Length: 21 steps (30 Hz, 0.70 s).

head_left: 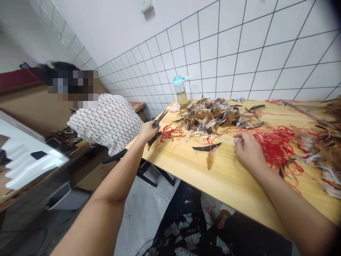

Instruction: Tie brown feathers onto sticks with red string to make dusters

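Observation:
At the table's left end, my left hand (149, 130) is closed around the handles of a pair of scissors (161, 117), blades pointing up and away. Red string (172, 133) and a dark feather (154, 139) lie just beside it. My right hand (248, 149) rests low over the table with its fingers curled in; whether a thin thread is between the fingertips cannot be made out. Right next to it spreads a tangle of red string (277, 145). A black feather (206, 147) with a bit of red string lies between the hands. Behind it is a heap of brown feathers (213, 115).
A bottle with a blue lid (181, 93) stands by the tiled wall. More feathers (330, 167) cover the table's right end. To the left sits another person in a patterned top (106, 119). The wooden table's (197, 174) front edge runs above my lap.

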Each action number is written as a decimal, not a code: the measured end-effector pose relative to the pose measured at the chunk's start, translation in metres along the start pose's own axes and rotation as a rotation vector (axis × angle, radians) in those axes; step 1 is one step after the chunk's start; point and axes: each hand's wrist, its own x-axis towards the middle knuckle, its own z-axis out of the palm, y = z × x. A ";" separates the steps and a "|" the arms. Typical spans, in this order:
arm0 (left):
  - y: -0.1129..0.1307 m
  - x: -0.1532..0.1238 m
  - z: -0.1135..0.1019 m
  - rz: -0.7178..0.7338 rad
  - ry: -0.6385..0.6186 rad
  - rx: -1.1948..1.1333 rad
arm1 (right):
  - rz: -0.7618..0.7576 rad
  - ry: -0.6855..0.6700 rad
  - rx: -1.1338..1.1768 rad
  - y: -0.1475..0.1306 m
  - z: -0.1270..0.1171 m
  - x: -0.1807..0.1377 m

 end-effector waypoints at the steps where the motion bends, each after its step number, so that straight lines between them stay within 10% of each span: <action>1: 0.000 0.000 -0.003 -0.011 0.032 -0.026 | 0.003 0.009 -0.002 0.001 0.000 0.000; 8: 0.025 -0.026 -0.024 0.035 -0.082 -0.308 | 0.058 0.143 0.001 -0.003 -0.009 0.001; 21: 0.099 -0.113 -0.002 0.517 -0.495 0.000 | 0.348 0.549 0.011 0.023 -0.052 0.007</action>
